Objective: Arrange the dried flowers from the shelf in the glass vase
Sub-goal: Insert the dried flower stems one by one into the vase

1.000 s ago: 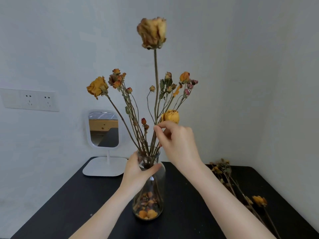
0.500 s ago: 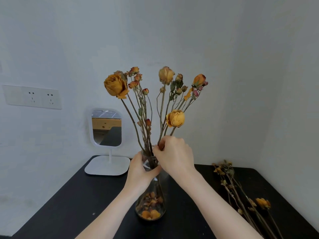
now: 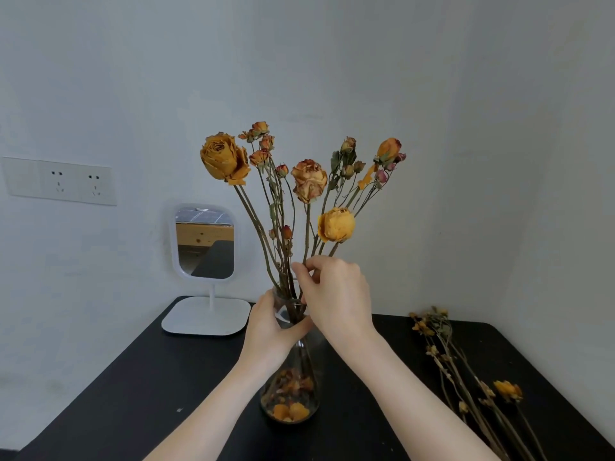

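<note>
Nearest me on the black table (image 3: pixel 133 394) stands the glass vase (image 3: pixel 289 394), its wide bottom littered with fallen petals (image 3: pixel 288 410). My left hand (image 3: pixel 269 331) is wrapped round its narrow neck to steady it. Just above the mouth, my right hand (image 3: pixel 336 294) has thumb and forefinger pinched together on a thin stem (image 3: pixel 307 234). It seems to belong to the pale rose (image 3: pixel 309 181) in the middle of the bunch, though the stems crowd so closely there that I cannot be sure. To seat it well, I judge that I should grip lightly and low, since dried stems snap easily, and guide it straight down the neck without dragging its neighbours. I should let go only once its end rests among the petals. The left hand ought to hold firm, as the tall heads make the vase top-heavy. Farther right, loose dried flowers (image 3: pixel 466 371) lie flat on the table, well apart from the vase and not yet arranged. At the far left a mirror (image 3: pixel 206 244) stands on its base by the wall, with wall sockets (image 3: pixel 76 183) beyond it.
</note>
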Tool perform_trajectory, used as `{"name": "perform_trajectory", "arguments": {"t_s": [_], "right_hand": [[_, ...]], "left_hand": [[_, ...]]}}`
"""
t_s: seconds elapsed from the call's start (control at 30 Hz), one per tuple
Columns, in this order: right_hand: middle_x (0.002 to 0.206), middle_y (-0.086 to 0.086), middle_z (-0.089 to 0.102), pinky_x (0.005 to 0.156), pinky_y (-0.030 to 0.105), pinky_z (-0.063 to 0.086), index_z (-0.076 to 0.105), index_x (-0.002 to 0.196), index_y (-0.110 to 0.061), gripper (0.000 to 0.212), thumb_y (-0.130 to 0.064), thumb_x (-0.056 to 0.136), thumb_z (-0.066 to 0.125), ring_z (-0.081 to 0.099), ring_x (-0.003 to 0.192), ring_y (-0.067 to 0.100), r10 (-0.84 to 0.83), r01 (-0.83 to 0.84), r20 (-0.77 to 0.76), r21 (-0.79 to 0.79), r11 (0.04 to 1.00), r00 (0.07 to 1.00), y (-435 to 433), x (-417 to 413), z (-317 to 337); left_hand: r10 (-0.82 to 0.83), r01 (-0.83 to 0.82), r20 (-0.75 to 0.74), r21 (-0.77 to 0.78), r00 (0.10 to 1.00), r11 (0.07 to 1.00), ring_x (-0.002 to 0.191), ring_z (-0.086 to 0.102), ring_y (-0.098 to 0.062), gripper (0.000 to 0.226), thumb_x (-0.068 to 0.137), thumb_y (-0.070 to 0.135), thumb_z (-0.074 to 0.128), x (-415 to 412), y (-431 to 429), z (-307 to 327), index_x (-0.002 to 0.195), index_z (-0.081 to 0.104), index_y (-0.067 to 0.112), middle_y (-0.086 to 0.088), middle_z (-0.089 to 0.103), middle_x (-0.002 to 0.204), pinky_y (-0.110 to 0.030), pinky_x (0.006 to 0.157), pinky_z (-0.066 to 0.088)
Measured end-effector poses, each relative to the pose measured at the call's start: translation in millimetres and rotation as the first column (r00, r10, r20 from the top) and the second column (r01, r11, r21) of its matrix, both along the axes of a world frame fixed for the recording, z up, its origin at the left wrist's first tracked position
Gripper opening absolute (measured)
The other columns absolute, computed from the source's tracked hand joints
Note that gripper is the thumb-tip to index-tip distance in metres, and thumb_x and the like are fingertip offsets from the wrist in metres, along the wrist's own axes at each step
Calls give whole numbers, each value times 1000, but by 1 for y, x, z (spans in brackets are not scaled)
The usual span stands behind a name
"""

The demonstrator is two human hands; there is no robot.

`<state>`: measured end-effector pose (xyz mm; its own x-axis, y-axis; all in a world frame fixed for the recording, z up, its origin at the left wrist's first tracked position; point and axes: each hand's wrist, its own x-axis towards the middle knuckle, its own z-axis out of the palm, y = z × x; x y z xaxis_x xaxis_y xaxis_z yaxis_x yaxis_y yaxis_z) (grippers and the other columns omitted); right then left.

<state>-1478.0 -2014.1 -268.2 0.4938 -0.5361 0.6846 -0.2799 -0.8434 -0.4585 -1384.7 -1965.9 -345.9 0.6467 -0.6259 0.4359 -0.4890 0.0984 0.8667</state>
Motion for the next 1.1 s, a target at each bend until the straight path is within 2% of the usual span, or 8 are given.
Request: {"name": "perform_trajectory", "arguments": {"t_s": [0.27,0.37,0.5,0.63,0.77,0.87,0.97,1.1], "right_hand": [[66,-3,64,61,21,53,69,90,-16,26,-36,93,52,63,60,9,31,-31,1,58,998,1000,-4,-5,-5],[67,-4,65,64,24,55,70,91,-16,25,-36,92,54,63,61,8,50,-52,19,82,995,999,-3,-6,-5],[72,-2,68,64,22,55,70,99,-17,27,-38,90,56,64,63,8,68,-72,46,91,993,997,-3,-9,-6],[82,1,73,68,26,58,69,107,-18,32,-41,88,58,68,69,10,79,-84,55,92,992,995,-4,-14,-3],[78,0,72,66,19,55,69,106,-20,32,-44,86,59,66,67,8,97,-104,66,106,989,993,-6,-22,-2],[67,-6,68,61,16,52,68,105,-25,30,-46,85,58,62,57,3,119,-124,48,132,983,992,-8,-34,-6],[54,-11,60,52,10,45,67,103,-28,28,-47,85,58,57,47,-4,93,-95,24,172,981,995,-16,-52,-15],[52,-10,60,53,12,44,66,103,-26,24,-42,88,57,56,45,-4,-13,22,-37,260,965,999,-40,-86,-35]], "left_hand": [[-34,36,-43,37,998,999,99,61,-14,43,70,29,78,4,-2,2,106,55,24,3,65,103,-42,90,51],[-41,42,-51,21,998,999,99,60,-9,42,70,29,78,4,-1,2,104,54,31,7,65,102,-36,89,51],[-17,17,-56,-5,998,1000,99,56,5,50,66,36,77,-2,4,1,107,48,41,18,60,106,-14,78,44],[181,-184,-77,-26,980,983,115,41,-2,74,65,39,80,-12,16,-12,128,43,27,17,45,123,-28,98,36],[331,-342,-119,-90,936,935,113,36,-4,65,65,36,80,-32,36,-29,117,42,33,19,39,114,-27,95,33],[313,-317,-53,-149,948,936,102,45,-3,54,65,24,81,-59,48,-45,100,43,36,22,41,104,-18,89,35],[218,-197,114,-168,969,966,96,50,-2,50,65,9,81,-88,49,-58,92,49,35,13,50,96,-6,79,39],[-66,49,240,74,969,996,84,48,-1,31,77,20,71,-115,34,-60,87,49,39,10,49,79,-12,74,40]]}}
